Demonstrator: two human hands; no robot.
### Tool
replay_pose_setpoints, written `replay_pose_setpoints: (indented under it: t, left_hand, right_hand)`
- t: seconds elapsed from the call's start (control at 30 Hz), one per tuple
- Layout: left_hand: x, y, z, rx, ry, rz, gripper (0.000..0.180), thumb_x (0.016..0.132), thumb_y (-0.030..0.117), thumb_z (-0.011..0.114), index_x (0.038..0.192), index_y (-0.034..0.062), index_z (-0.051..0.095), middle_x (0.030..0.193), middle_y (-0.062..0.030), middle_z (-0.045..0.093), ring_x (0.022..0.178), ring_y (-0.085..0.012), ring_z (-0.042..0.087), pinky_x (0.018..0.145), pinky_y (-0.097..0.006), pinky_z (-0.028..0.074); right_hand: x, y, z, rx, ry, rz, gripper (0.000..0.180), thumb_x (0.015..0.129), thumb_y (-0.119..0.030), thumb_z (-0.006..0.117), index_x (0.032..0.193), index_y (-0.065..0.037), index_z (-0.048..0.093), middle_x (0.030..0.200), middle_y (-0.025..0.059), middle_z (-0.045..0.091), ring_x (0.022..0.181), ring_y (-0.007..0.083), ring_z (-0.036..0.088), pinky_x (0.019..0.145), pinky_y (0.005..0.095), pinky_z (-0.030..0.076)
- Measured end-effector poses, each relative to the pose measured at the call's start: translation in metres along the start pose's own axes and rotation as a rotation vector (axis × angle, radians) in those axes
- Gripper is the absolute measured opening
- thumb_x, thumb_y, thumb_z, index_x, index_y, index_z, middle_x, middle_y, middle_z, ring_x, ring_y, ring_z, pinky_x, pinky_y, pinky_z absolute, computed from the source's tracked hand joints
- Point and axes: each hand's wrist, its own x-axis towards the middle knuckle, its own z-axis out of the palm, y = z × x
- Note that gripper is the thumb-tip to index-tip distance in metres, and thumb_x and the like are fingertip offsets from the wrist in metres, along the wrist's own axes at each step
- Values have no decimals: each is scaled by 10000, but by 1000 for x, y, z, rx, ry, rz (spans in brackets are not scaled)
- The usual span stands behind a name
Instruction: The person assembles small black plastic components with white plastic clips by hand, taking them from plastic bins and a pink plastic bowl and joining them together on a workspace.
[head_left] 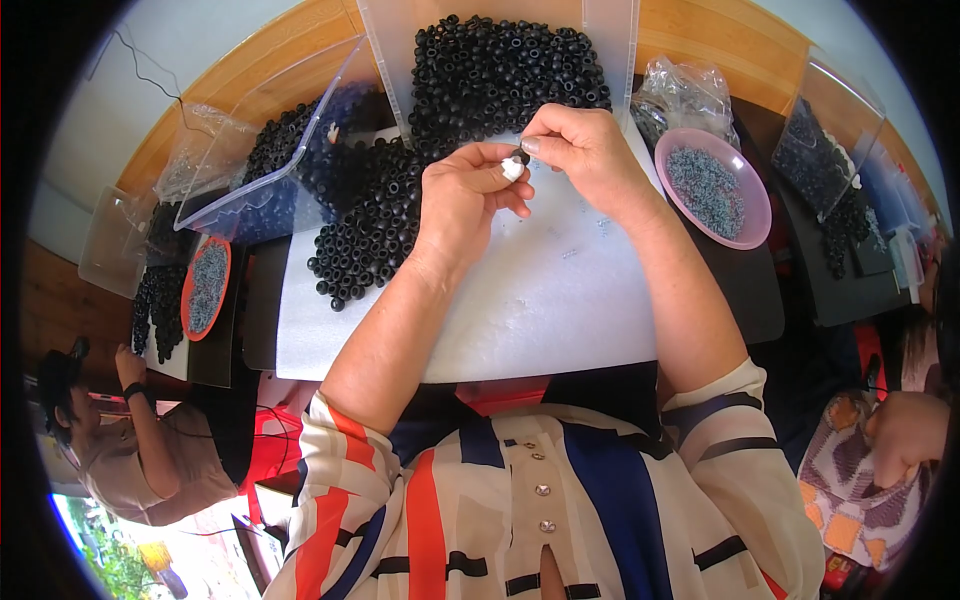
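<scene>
Your left hand (462, 195) pinches a small white piece (511, 169) in closed fingers while your right hand (585, 150) holds a small black ring (521, 155) against it with closed fingertips, both raised over the white mat (540, 300) on the worktop, near the heap of black rings (375, 220).

Rings (372, 215) lie heaped on the mat's (560, 300) left — bin (500, 60) behind, bowl (712, 190) right.

hands (530, 170) pinching, perhaps, black ring (521, 156)
</scene>
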Motion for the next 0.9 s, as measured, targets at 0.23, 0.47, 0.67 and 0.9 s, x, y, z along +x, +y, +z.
replay_pose_setpoints:
  t: [0.23,0.47,0.67,0.9]
  left_hand:
    - [0,-1,0,9,6,4,139,869,-30,604,985,-105,592,827,-155,635,667,-224,642,551,-324,538]
    - [0,-1,1,66,23,30,143,849,-24,629,965,-104,602,808,-146,635,652,-214,641,540,-313,533]
    - [0,-4,1,137,45,70,142,836,-23,635,950,-101,604,793,-138,637,644,-201,640,529,-305,528]
    - [0,-5,2,104,35,83,129,834,-19,634,933,-94,605,783,-134,637,631,-199,639,515,-307,525]
  right_hand:
    - [0,0,-4,-209,-5,-91,130,835,-151,596,876,-36,641,751,141,650,719,319,634,647,405,478]
    - [-2,3,1,-261,28,-177,84,828,-69,596,867,5,603,723,104,620,646,204,580,598,325,446]
    - [-3,1,5,-259,11,-53,78,835,-79,599,844,-2,598,750,118,631,658,233,603,596,338,450]
    - [-4,3,11,-460,123,-270,90,853,-91,585,815,-14,560,756,132,628,690,314,621,589,397,463]
